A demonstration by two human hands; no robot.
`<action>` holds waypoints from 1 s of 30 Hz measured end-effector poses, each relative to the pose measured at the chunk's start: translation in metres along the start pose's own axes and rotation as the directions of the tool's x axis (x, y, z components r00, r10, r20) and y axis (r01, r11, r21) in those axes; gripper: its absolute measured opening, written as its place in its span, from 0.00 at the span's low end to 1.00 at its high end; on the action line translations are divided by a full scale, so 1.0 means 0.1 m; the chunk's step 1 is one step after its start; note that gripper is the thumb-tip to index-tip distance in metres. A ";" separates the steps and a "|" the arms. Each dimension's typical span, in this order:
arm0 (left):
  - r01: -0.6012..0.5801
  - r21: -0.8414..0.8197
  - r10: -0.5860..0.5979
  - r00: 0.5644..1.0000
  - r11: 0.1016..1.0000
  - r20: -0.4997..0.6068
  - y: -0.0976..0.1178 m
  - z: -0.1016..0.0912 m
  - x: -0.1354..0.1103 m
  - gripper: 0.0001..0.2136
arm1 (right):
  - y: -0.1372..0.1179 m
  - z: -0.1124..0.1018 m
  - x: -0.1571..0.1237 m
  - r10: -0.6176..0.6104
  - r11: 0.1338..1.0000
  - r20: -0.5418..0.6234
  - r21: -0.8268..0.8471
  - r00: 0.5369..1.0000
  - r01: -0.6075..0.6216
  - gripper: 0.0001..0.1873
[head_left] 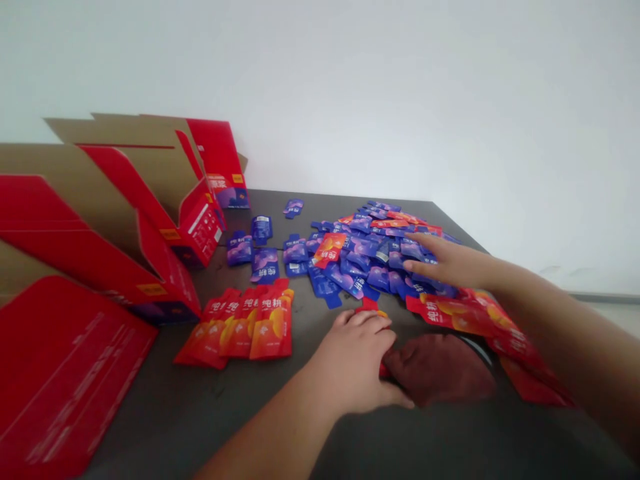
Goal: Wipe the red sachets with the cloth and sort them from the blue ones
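My left hand [356,360] is curled over a red pouch [370,305] on the dark table, covering most of it; red shows beyond the fingers and beside the thumb. The thumb reaches toward a maroon cloth item [440,370] with a dark curved edge. Farther right, my right hand [443,260] stretches over a pile of small purple sachets [360,247], fingers apart, with nothing visible in its grasp. Under the right forearm lies a heap of red-orange pouches [465,313]. Four or so similar pouches overlap in a row [270,323] left of my left hand.
Open red cardboard boxes [200,223] stand along the left side, one with a wide red flap [75,373] nearest me. Several loose purple sachets [265,263] lie between boxes and pile. The grey table [320,200] meets a white wall [350,87] behind.
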State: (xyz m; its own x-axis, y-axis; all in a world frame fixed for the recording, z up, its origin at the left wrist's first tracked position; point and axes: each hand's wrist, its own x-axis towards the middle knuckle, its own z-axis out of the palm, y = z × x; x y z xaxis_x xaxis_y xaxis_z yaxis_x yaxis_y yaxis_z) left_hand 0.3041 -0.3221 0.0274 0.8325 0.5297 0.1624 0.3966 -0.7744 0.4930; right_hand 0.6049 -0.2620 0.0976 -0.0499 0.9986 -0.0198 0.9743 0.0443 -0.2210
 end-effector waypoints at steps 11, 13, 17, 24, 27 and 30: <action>-0.035 -0.074 0.031 0.997 0.997 -0.066 -0.09 0.10 0.00 0.36 | -0.71 0.85 1.14 -0.207 0.956 0.099 -0.190 0.973 0.222 0.51; -0.033 -0.073 0.028 0.998 0.997 -0.065 -0.10 0.11 0.00 0.35 | -0.67 0.84 1.18 -0.225 0.949 0.098 -0.205 0.969 0.241 0.50; -0.038 -0.050 0.035 0.997 0.998 -0.071 -0.09 0.09 0.00 0.34 | -0.61 0.76 1.30 -0.240 0.937 0.113 -0.234 0.964 0.261 0.47; -0.022 -0.001 0.022 0.999 1.000 -0.037 -0.05 0.04 -0.01 0.32 | -1.52 0.65 1.52 -0.472 0.853 0.069 -0.218 0.879 0.475 0.41; -0.020 0.014 0.020 1.000 1.000 -0.010 -0.03 0.02 -0.03 0.33 | -2.30 0.86 1.59 -0.591 0.786 0.107 -0.147 0.799 0.601 0.39; -0.029 -0.007 0.029 1.000 1.000 0.000 -0.02 0.03 0.02 0.37 | -2.93 1.18 1.74 -0.585 0.790 0.129 -0.132 0.801 0.599 0.42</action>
State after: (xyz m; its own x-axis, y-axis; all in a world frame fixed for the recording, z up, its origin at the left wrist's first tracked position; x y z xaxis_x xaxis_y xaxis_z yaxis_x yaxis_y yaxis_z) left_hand 0.3057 -0.3201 0.0243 0.8437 0.5068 0.1767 0.3693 -0.7870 0.4942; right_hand 0.2852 -0.1043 0.0442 -0.6383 0.7697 -0.0122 0.7689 0.6367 -0.0578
